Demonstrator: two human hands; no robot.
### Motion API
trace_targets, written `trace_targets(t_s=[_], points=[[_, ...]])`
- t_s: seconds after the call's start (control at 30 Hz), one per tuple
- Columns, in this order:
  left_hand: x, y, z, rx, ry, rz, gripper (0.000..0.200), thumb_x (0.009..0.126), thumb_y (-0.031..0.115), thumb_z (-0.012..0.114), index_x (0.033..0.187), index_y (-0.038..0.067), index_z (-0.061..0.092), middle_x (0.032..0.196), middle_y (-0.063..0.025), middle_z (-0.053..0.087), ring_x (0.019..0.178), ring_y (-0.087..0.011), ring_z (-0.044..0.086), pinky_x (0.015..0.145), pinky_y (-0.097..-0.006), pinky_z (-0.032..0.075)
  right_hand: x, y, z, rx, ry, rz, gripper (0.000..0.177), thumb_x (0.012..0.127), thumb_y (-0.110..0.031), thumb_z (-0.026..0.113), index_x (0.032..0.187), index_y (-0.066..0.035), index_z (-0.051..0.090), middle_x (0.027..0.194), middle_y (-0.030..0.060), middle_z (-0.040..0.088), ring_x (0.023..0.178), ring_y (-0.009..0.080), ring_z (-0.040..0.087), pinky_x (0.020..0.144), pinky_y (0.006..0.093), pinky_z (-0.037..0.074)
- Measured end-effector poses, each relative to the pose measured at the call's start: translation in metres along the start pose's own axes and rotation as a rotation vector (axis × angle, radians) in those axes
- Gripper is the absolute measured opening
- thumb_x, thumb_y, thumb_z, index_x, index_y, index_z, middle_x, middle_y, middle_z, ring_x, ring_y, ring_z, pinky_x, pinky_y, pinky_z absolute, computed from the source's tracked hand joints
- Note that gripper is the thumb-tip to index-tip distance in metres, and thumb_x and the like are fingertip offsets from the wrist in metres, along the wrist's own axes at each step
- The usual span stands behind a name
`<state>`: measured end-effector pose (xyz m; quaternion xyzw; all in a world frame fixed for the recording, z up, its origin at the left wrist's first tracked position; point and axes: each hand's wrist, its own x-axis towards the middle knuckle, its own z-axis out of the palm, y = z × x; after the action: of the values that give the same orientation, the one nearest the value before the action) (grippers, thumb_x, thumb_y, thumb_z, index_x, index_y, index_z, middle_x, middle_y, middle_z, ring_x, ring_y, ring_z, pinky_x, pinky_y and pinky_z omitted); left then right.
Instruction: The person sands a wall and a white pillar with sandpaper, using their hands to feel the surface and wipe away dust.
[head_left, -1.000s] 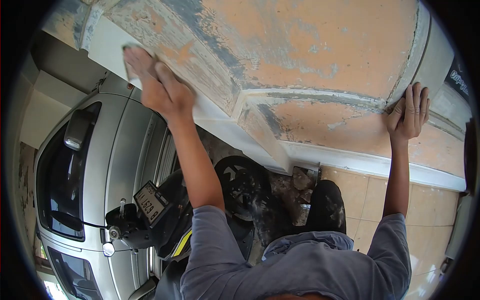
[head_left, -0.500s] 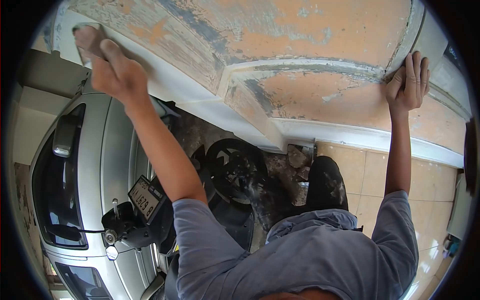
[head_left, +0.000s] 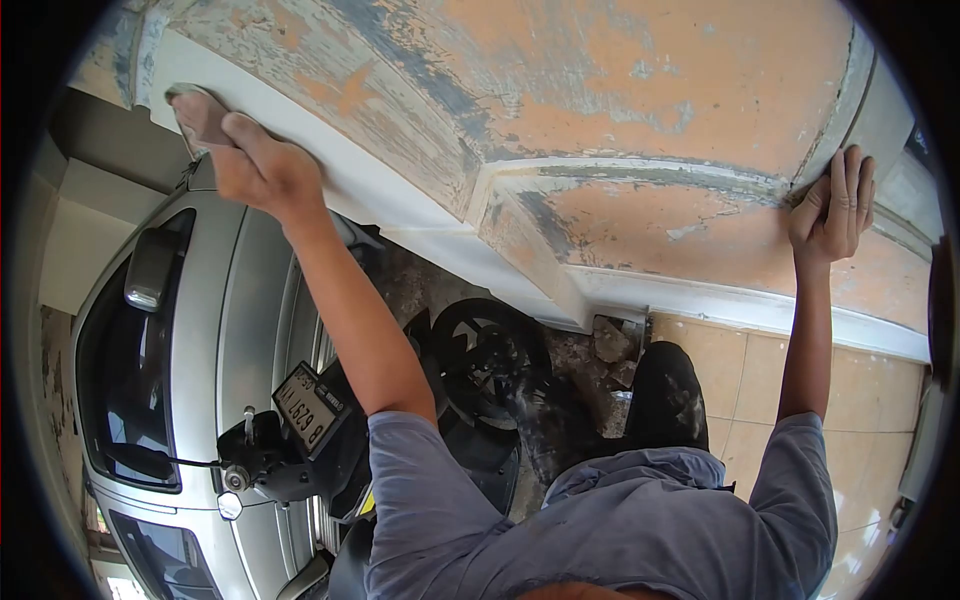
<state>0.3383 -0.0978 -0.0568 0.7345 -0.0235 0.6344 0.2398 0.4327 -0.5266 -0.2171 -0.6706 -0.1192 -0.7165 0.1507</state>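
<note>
My left hand [head_left: 265,175] is closed on a thin, worn piece of sandpaper [head_left: 172,92], mostly hidden by the fingers. It presses the sheet against the white edge [head_left: 300,145] of a wooden frame, at the upper left. At the upper right, my right hand [head_left: 833,210] has its fingers bent together over the upright moulding [head_left: 835,120] of the same woodwork. Between the hands, the panel [head_left: 640,75] shows patchy orange paint with grey and bare scraped streaks.
Below my left arm stands a motorcycle [head_left: 310,410] with a number plate, close beside a silver car [head_left: 195,340]. Broken rubble [head_left: 612,340] lies by the wall base near my knee [head_left: 665,390]. Beige floor tiles [head_left: 780,385] spread to the right.
The whole view has shifted, so the scene sits lower and further right. My left hand stays at the white edge with the sandpaper; my right hand keeps its place on the moulding.
</note>
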Motion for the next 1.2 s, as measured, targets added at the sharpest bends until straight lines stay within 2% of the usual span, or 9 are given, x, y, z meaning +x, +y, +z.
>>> trace_targets(t_s=[0.1,0.17,0.43,0.57,0.67,0.93,1.0,1.1,1.2], points=[[-0.079,-0.063,0.000,0.215,0.098,0.340,0.048,0.096,0.016,0.037,0.129,-0.019,0.039,0.135,-0.0354,0.040,0.130,-0.0425,0.038,0.109,-0.0424,0.029,0.001,-0.002,0.000,-0.016,-0.001,0.020,0.026,0.085,-0.001,0.058,0.109,-0.003,0.068,0.117,0.0136,0.065,0.118,0.0289,0.056,0.104,0.0383,0.035],[-0.168,-0.073,-0.005,0.148,-0.114,0.101,0.051,0.098,0.015,0.032,0.136,-0.019,0.026,0.143,-0.0350,0.027,0.137,-0.0447,0.023,0.113,-0.0485,0.019,0.000,-0.001,-0.001,0.010,0.001,0.021,0.026,0.086,-0.001,0.057,0.109,-0.002,0.068,0.117,0.0135,0.064,0.119,0.0287,0.056,0.104,0.0385,0.035],[0.059,-0.006,-0.012,-0.142,0.094,0.036,0.044,0.098,0.013,0.037,0.132,-0.014,0.039,0.143,-0.0266,0.036,0.134,-0.0344,0.036,0.112,-0.0391,0.024,0.002,-0.001,-0.003,0.067,-0.021,-0.016,0.028,0.086,0.000,0.054,0.112,0.000,0.066,0.121,0.0150,0.062,0.123,0.0292,0.052,0.106,0.0380,0.032],[-0.013,-0.043,-0.013,0.092,0.085,0.262,0.045,0.096,0.010,0.037,0.131,-0.017,0.038,0.142,-0.0302,0.034,0.135,-0.0376,0.032,0.113,-0.0404,0.023,0.002,-0.002,0.000,0.056,0.016,-0.010,0.028,0.086,0.000,0.054,0.112,0.000,0.066,0.120,0.0152,0.062,0.121,0.0296,0.053,0.106,0.0386,0.033],[-0.088,-0.062,-0.007,0.020,0.027,0.161,0.047,0.097,0.013,0.035,0.131,-0.019,0.036,0.142,-0.0321,0.033,0.137,-0.0402,0.027,0.114,-0.0439,0.018,0.003,-0.003,-0.002,0.027,-0.008,0.006,0.028,0.087,-0.001,0.054,0.112,0.000,0.066,0.120,0.0151,0.063,0.121,0.0297,0.054,0.105,0.0391,0.034],[0.080,0.002,-0.015,0.087,0.088,0.321,0.043,0.097,0.013,0.038,0.132,-0.011,0.043,0.142,-0.0236,0.040,0.132,-0.0318,0.039,0.108,-0.0367,0.030,0.002,-0.002,-0.004,0.031,-0.022,0.011,0.027,0.086,-0.001,0.056,0.110,-0.002,0.067,0.119,0.0133,0.063,0.120,0.0289,0.055,0.104,0.0388,0.035],[0.027,-0.033,-0.017,0.193,0.037,0.103,0.043,0.095,0.011,0.038,0.130,-0.014,0.043,0.141,-0.0273,0.039,0.133,-0.0371,0.036,0.109,-0.0416,0.028,0.002,-0.002,-0.003,-0.005,-0.021,0.022,0.027,0.086,0.000,0.056,0.110,-0.002,0.067,0.120,0.0132,0.063,0.120,0.0279,0.055,0.104,0.0381,0.035],[-0.101,-0.059,-0.001,0.123,-0.022,0.345,0.045,0.093,0.008,0.038,0.129,-0.019,0.039,0.139,-0.0341,0.034,0.134,-0.0471,0.027,0.111,-0.0531,0.019,0.001,-0.001,-0.002,-0.008,-0.024,0.033,0.027,0.085,0.001,0.056,0.110,-0.003,0.068,0.119,0.0134,0.063,0.119,0.0271,0.056,0.104,0.0375,0.035],[-0.070,-0.036,0.008,0.075,0.034,0.324,0.045,0.094,0.010,0.039,0.130,-0.017,0.040,0.140,-0.0326,0.036,0.134,-0.0453,0.029,0.112,-0.0504,0.020,0.002,-0.001,-0.004,-0.006,-0.013,0.013,0.028,0.085,0.003,0.056,0.110,-0.002,0.067,0.119,0.0136,0.063,0.119,0.0278,0.056,0.104,0.0374,0.035]])
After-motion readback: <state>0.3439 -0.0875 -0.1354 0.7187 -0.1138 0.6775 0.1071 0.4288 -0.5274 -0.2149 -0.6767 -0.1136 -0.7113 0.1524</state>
